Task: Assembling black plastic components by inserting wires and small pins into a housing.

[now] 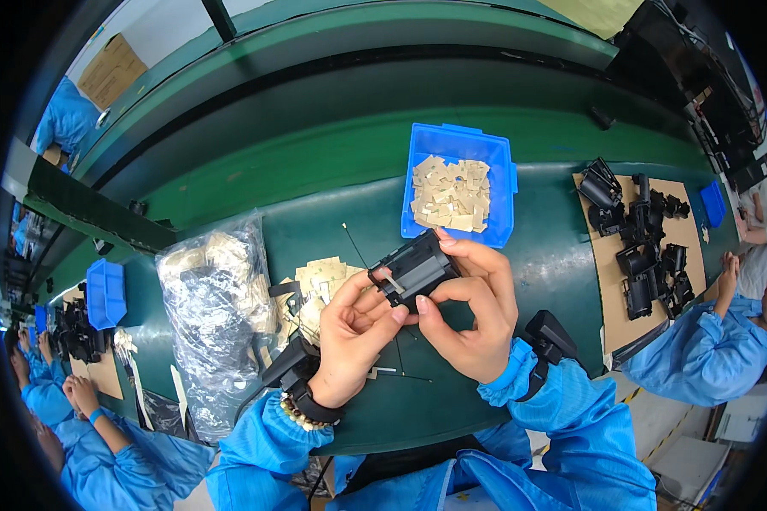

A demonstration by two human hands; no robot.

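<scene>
Between both hands, above the green bench, I hold a black plastic housing point(419, 266) with a rectangular recess. My left hand point(358, 328) grips its left end, fingers curled beneath and thumb at its lower edge. My right hand point(477, 307) pinches the right end between thumb and fingers. Thin black cables with small metal tips stick out around the part, one up to the left and others below. Left of my left hand lie loose cream-coloured adhesive pieces point(322, 277). Just beyond my hands stands a blue bin point(509, 209) filled with small beige pieces point(452, 194).
A clear plastic bag point(217, 328) of pale parts lies on the left. On the right, several black housings point(648, 247) rest on a cardboard sheet point(609, 315). Co-workers in blue smocks sit on both sides. Another blue bin point(105, 294) is at far left, near a green post point(89, 200).
</scene>
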